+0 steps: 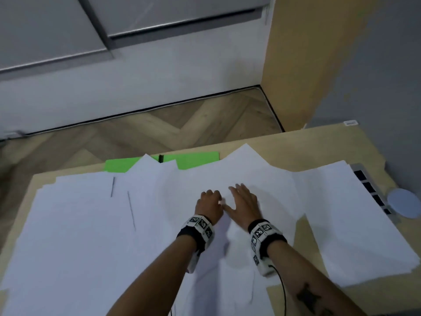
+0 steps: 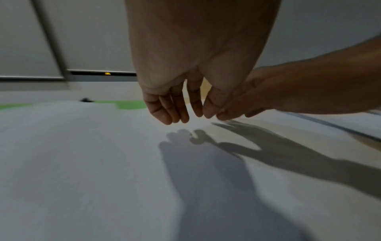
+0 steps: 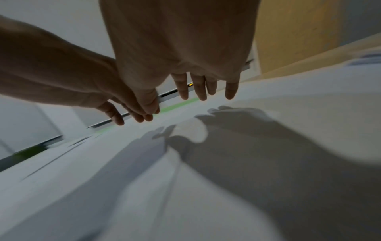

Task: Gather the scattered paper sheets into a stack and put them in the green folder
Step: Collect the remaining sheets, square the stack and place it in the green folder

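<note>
Nearest the viewer, two bare forearms reach out over the table, each with a tagged black-and-white wrist band; a thin black cable trails from the right one. The white paper sheets cover most of the tabletop in overlapping spreads, too many and too layered to count, with one separate batch lying at the right. Above the middle of the sheets the two hands hover side by side, nearly meeting. The left hand has its fingers loosely curled downward and grips nothing. The right hand is spread with straight fingers, palm down, also holding nothing; shadows beneath both show them off the paper. To the right, a grey strip with four dark squares and one pale round disc sit by the table edge. Farther off, one green folder lies flat at the far edge, partly under the sheets, with a small black clip on it.
</note>
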